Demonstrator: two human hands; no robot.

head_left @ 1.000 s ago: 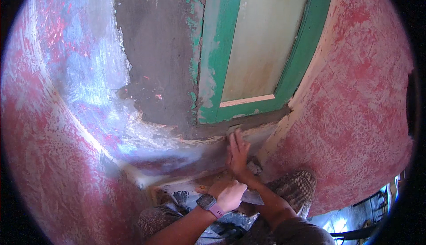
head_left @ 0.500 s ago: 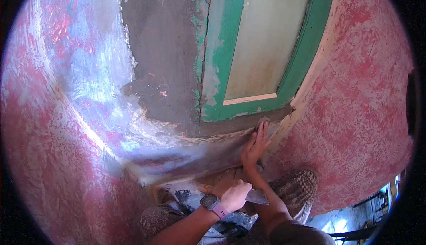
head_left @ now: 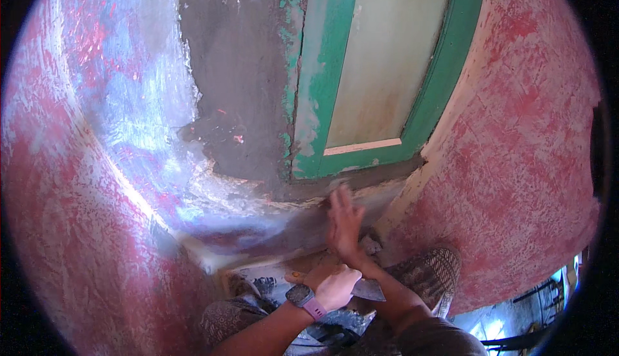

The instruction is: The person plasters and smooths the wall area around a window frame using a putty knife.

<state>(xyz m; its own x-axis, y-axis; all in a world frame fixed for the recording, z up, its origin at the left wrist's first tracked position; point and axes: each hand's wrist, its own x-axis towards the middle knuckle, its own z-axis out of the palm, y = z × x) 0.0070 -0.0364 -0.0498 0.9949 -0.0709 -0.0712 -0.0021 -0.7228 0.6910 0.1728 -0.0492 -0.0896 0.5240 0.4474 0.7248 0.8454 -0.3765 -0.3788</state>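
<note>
My left hand (head_left: pixel 336 289), with a dark watch on its wrist, is closed round the handle of a putty knife (head_left: pixel 369 289). The knife's flat metal blade points right, over my right forearm; its yellowish handle end shows left of the fist. My right hand (head_left: pixel 345 222) reaches past it to the plastered strip (head_left: pixel 380 174) below the green-framed panel (head_left: pixel 322 163). Its fingers point up against the wall and are smeared by motion. A small greyish thing (head_left: pixel 340 182) shows faintly at the fingertips; its kind is too blurred to tell.
Bare grey plaster (head_left: pixel 238 85) lies left of the frame, with a flaking edge. Patchy red walls (head_left: pixel 516 150) curve up on both sides. A lump of rubble (head_left: pixel 371 245) sits in the low corner beside my right wrist. My patterned trouser knee (head_left: pixel 435 269) is close to the right wall.
My right hand has slid left along the strip below the frame, away from the right corner. The left hand has shifted slightly and keeps its hold on the putty knife.
</note>
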